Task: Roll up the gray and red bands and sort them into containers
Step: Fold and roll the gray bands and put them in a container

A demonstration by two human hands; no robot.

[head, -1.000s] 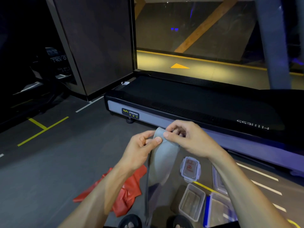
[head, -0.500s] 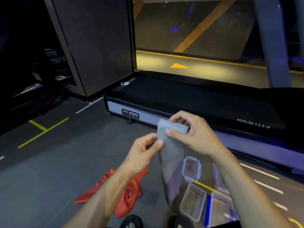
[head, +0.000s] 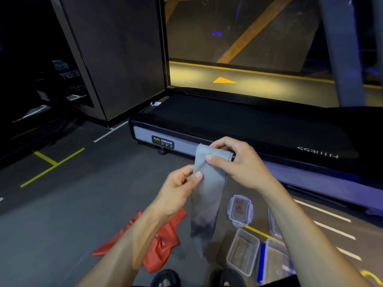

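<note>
Centrally, right hand (head: 238, 162) pinching the folded top of a hanging gray elastic band (head: 207, 187), left hand (head: 178, 189) pinching its left edge lower down; crumpled red elastic band (head: 163, 243) on the floor beneath; two clear plastic containers (head: 242, 251) and a clear lid (head: 240, 210) right of it.

One head-worn wide-angle camera looks forward and down, close over both forearms at lower centre, toward the dark grey floor (head: 62, 214) and long black treadmill deck (head: 248, 125) across the middle.
</note>
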